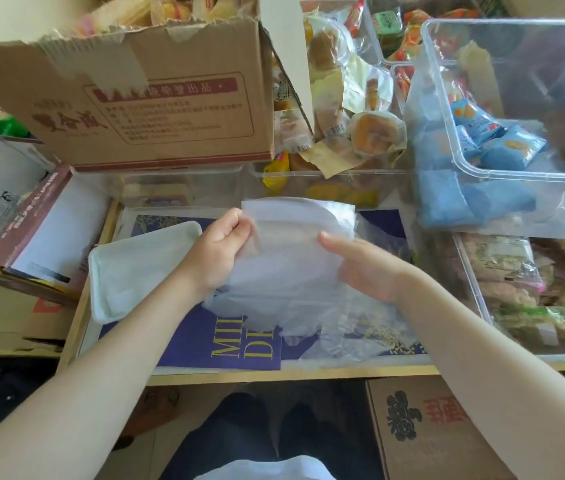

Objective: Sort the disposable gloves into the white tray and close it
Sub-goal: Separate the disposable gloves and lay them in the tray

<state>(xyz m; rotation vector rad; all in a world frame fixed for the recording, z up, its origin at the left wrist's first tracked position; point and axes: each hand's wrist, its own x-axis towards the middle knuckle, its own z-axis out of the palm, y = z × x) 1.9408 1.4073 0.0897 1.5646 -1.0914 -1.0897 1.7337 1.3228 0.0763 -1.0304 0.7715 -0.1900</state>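
A thin, see-through bundle of disposable gloves (291, 258) is hanging above the worktop (274, 372), held up between both hands. The left hand (218, 252) is pinching the bundle's upper left corner with curled fingers and thumb. The right hand (360, 265) is lying against the right side of the bundle with fingers stretched out nearly straight; part of it is veiled by the film, so whether the thumb is clamping the plastic cannot be told. More loose film (353, 330) is lying on the worktop just below and right of the gloves.

The white tray (118, 271) is sitting left of the gloves, open side up, its near corner close to the worktop's left edge; its right part is hidden behind the left wrist. A purple sheet with yellow lettering (225, 341) is covering the worktop beneath the gloves.

Open room is showing only in front of the gloves, toward the worktop's near edge. Behind them a torn cardboard box (142, 98) is resting on clear bins of wrapped pastries (343, 126). To their right, a large clear tub (516, 98) with blue snack packets is crowding in, with another bin of packaged snacks (533, 292) below it. Left of the tray, a maroon-edged box (31, 223) is leaning inward.

The lettering on the sheet is partly covered, and the box print is too blurred to read.
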